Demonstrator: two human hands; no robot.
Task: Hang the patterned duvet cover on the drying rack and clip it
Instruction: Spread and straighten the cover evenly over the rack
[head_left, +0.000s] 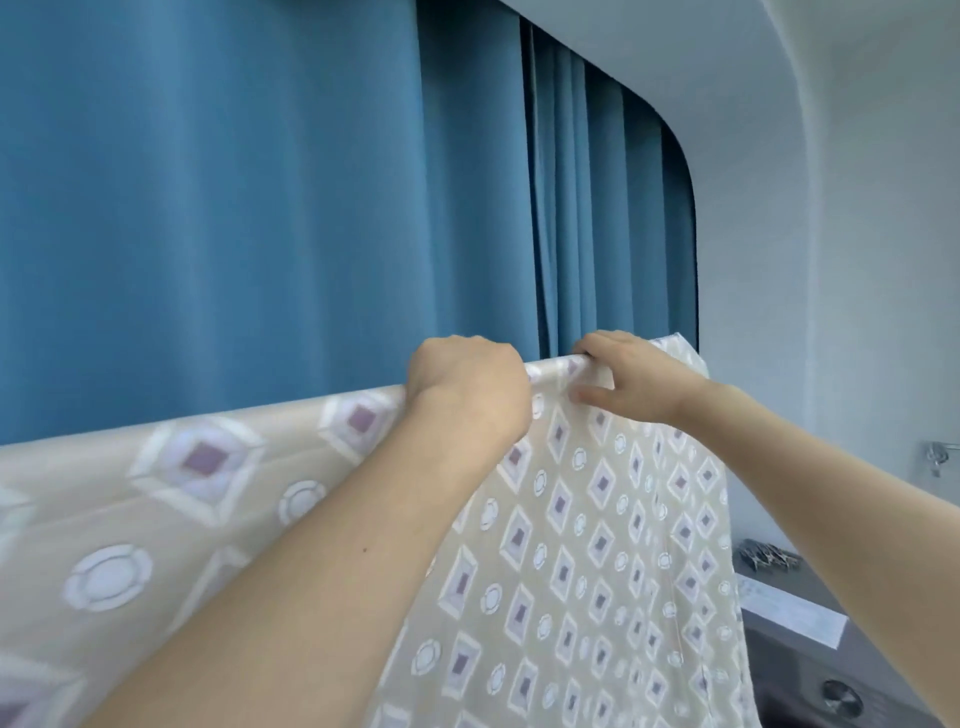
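Blue curtain (234, 208) across most of the background, hanging in vertical folds; white wall (831, 260) to the right. Patterned duvet cover (597, 545), beige with white diamonds and rings, draped over a horizontal bar and hanging down on the near side, top fold running from lower left up to upper right. Bar itself hidden under the cloth, so presumably the drying rack's rail. Left hand (467, 387) curled over the top fold, gripping cloth and bar together. Right hand (628, 376) just beside it, fingers hooked over the fold, thumb pressed against the near face of the fabric. Grey surface (810, 597) at lower right, with a white paper sheet (789, 613) and a small dark heap (769, 555), too blurred to identify.
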